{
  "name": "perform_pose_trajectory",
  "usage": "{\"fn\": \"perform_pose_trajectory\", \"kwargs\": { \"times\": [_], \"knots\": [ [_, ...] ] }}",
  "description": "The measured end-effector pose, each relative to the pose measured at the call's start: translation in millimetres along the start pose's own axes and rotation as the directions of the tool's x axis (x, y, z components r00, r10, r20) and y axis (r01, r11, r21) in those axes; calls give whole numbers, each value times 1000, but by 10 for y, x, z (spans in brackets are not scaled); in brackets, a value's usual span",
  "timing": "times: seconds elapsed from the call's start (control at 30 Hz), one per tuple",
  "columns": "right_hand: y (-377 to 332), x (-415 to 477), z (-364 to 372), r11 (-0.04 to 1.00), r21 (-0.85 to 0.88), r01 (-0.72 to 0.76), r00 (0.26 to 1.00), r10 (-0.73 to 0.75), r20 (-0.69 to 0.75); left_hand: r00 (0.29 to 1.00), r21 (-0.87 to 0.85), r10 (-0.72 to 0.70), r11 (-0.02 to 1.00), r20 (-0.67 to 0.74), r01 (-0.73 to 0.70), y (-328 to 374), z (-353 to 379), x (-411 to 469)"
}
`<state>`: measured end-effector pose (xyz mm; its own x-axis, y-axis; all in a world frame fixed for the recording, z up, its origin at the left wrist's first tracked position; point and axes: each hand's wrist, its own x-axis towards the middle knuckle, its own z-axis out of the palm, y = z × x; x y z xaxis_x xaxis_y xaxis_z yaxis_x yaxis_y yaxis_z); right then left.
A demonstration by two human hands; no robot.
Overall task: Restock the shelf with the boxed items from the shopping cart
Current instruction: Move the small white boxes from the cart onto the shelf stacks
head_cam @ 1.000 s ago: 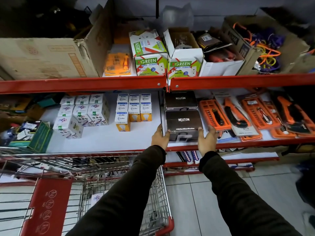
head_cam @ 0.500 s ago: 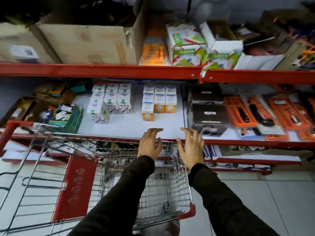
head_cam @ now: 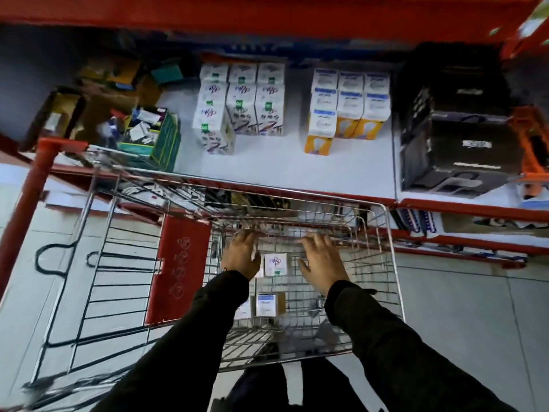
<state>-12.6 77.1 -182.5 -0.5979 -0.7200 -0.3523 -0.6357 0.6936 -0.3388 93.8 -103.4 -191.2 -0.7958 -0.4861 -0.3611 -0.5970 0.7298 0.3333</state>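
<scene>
Both my hands reach down inside the wire shopping cart, fingers spread and empty. My left hand hovers just left of a small white box on the cart floor. My right hand is to that box's right, apart from it. Nearer me lies a white and blue box, with another box partly hidden under my left sleeve. On the white shelf stand white bulb boxes, white and yellow bulb boxes and two stacked black boxes.
The cart's red child-seat flap stands left of my hands. A green box of clutter and cardboard sit at the shelf's left end. Orange tool packs lie at the right edge. A red upper shelf rail crosses the top.
My hands let go of the black box on the shelf, drew back and dropped into the cart. My view tilted down from the shelves to the cart.
</scene>
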Motion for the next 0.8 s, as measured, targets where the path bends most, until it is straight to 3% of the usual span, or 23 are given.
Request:
{"fn": "perform_pose_trajectory", "kwargs": {
  "times": [0.17,0.27,0.53,0.8],
  "knots": [
    [-161,267,478,999,-40,25,983,-17,182,947,229,-50,973,318,-26,-421,439,106],
    [-215,450,780,997,-54,46,966,-31,256,916,266,-30,960,400,-84,-537,691,194],
    [-314,616,1121,998,-59,3,986,7,165,955,189,75,973,288,-133,-571,892,264],
    [-383,320,619,999,32,-23,990,18,141,974,190,101,972,200,-140,-551,362,6]
  ]
}}
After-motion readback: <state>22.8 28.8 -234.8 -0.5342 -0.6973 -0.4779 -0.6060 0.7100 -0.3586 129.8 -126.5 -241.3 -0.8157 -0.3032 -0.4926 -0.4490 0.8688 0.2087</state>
